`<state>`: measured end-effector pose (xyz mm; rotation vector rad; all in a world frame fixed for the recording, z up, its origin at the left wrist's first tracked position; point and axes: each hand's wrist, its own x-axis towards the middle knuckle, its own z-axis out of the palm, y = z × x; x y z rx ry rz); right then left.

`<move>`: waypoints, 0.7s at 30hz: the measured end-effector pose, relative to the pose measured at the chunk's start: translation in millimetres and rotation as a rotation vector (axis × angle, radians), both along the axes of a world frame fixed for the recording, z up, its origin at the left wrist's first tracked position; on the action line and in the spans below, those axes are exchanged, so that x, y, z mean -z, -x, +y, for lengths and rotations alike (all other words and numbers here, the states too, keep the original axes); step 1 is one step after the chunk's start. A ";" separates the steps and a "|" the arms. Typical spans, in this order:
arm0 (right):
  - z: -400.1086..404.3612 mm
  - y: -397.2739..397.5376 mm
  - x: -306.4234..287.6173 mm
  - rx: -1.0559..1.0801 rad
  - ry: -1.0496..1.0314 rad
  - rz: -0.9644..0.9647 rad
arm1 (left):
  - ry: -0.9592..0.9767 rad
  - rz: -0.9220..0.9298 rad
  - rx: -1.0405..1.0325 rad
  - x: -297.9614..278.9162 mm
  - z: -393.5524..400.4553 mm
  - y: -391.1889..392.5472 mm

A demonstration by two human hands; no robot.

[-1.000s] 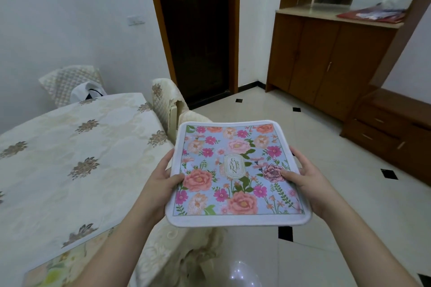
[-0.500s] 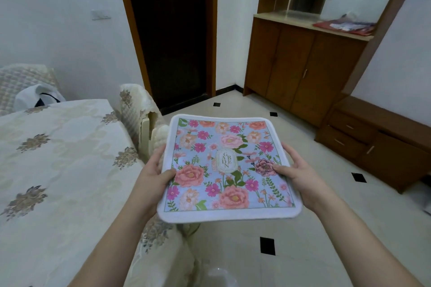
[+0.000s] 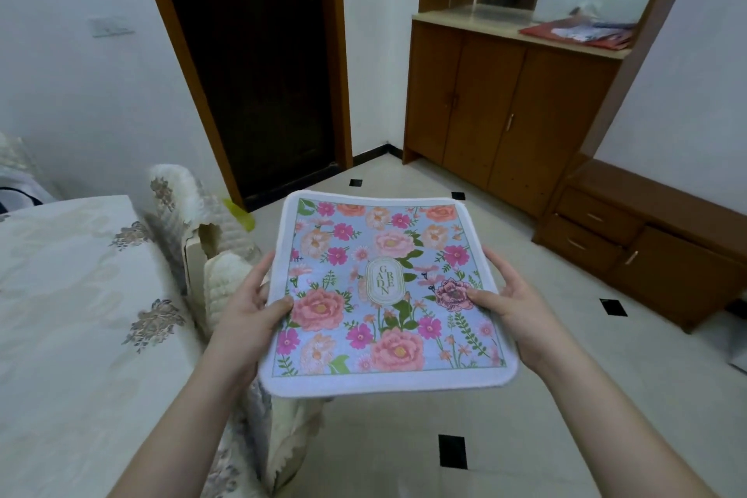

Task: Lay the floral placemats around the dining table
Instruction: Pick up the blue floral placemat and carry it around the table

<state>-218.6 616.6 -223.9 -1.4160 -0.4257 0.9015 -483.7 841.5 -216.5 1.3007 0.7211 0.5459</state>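
While both hands are busy out front in the head view, the nearest thing to a container is the wooden sideboard [image 3: 501,101] against the far wall: its doors are closed so what's inside can't be seen, but on its countertop sits a red flat item with some papers [image 3: 582,32] on it, too blurry to read. Next to it is a low drawer unit [image 3: 630,239], drawers closed too. The floral placemat [image 3: 384,295] is held up in the air over the tiled floor [image 3: 404,449], just to the right of the dining table [image 3: 81,315] and not touching it; pale blue with pink and peach flowers, white border, a little "GARDEN" label in the middle. Left hand [image 3: 246,315] grips the mat's left edge, thumb on top of the print and fingers curled underneath. Right hand [image 3: 513,307] does the same on the right edge, thumb lying across a dark pink flower. Both forearms reach forward, the mat roughly level between them. A padded chair [image 3: 202,239] with a cream cover sits tucked against the table, just beside the left hand.
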 end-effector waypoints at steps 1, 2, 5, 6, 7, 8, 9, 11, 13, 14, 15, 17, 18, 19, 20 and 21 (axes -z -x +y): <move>3.9 -12.4 3.3 -0.004 0.009 -0.019 | -0.008 0.006 -0.009 2.0 1.2 -12.6; 7.0 -25.2 7.3 -0.009 0.015 -0.041 | -0.009 0.007 -0.026 4.1 1.1 -24.9; 20.4 -64.3 16.8 -0.043 -0.007 -0.074 | 0.020 -0.016 -0.091 6.3 -1.0 -57.1; 23.8 -75.7 20.4 -0.059 0.002 -0.076 | 0.028 -0.012 -0.102 7.3 -1.2 -65.6; 27.2 -86.4 23.3 -0.081 0.012 -0.071 | 0.036 -0.008 -0.112 8.9 -0.9 -73.1; 31.5 -96.8 25.0 -0.102 0.018 -0.057 | 0.045 -0.007 -0.123 9.9 0.0 -79.8; 37.1 -106.8 26.4 -0.123 0.026 -0.046 | 0.052 -0.010 -0.137 10.4 0.7 -85.6; 51.9 -124.1 28.1 -0.169 0.053 -0.057 | 0.057 -0.019 -0.174 11.6 1.9 -92.5; 70.1 -134.3 26.5 -0.224 0.064 -0.080 | 0.064 -0.028 -0.218 13.0 4.1 -94.4; 79.5 -136.5 26.3 -0.249 0.066 -0.086 | 0.071 -0.028 -0.246 13.8 6.0 -93.3; 89.3 -137.2 26.5 -0.269 0.064 -0.085 | 0.077 -0.023 -0.281 14.8 8.3 -91.0; 109.5 -135.2 26.7 -0.314 0.051 -0.079 | 0.072 0.004 -0.362 16.6 14.2 -82.3; 120.5 -133.1 26.5 -0.346 0.042 -0.077 | 0.059 0.014 -0.399 17.3 16.9 -76.3; 131.9 -129.6 26.1 -0.378 0.034 -0.072 | 0.045 0.018 -0.427 18.0 19.0 -69.9; 143.5 -125.0 25.6 -0.405 0.026 -0.064 | 0.038 0.016 -0.452 18.3 20.9 -63.0; 155.4 -119.2 25.3 -0.431 0.018 -0.055 | 0.039 0.008 -0.480 18.3 22.5 -55.7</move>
